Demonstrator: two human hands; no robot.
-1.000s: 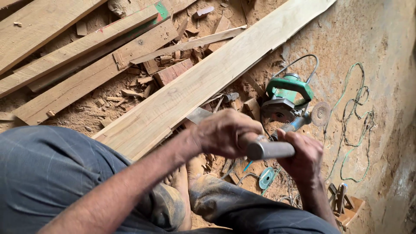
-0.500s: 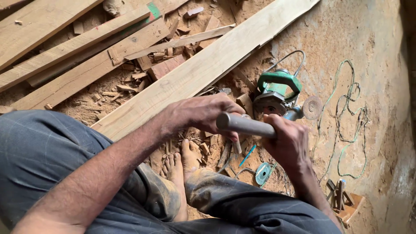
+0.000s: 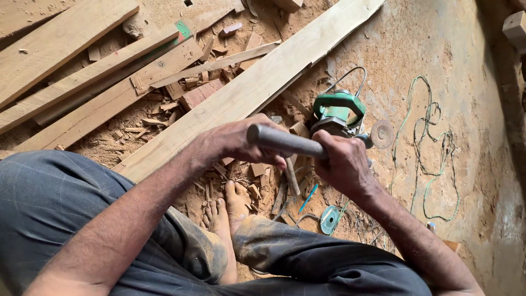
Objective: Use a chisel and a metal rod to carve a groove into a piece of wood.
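A grey metal rod (image 3: pixel 285 142), like a tool handle, lies across both my hands above my lap. My left hand (image 3: pixel 235 142) wraps its near end, fingers curled under it. My right hand (image 3: pixel 338 163) grips it further along, fist closed. Just beyond the right hand a green power tool (image 3: pixel 339 111) with a round disc (image 3: pixel 382 134) rests on the dusty floor. Whether the rod joins that tool is hidden by my right hand. My bare feet (image 3: pixel 224 211) rest below the hands among wood chips.
A long pale plank (image 3: pixel 257 87) runs diagonally from my knee to the top right. More planks (image 3: pixel 82 82) and offcuts lie at the left. A green cord (image 3: pixel 433 148) loops on the floor at right. A small blue-green disc (image 3: pixel 330 219) and a blue pen-like stick (image 3: pixel 308 197) lie near my feet.
Both hands have lifted the grey rod up and to the left, and the view has shifted a little. The grip of both hands stays the same.
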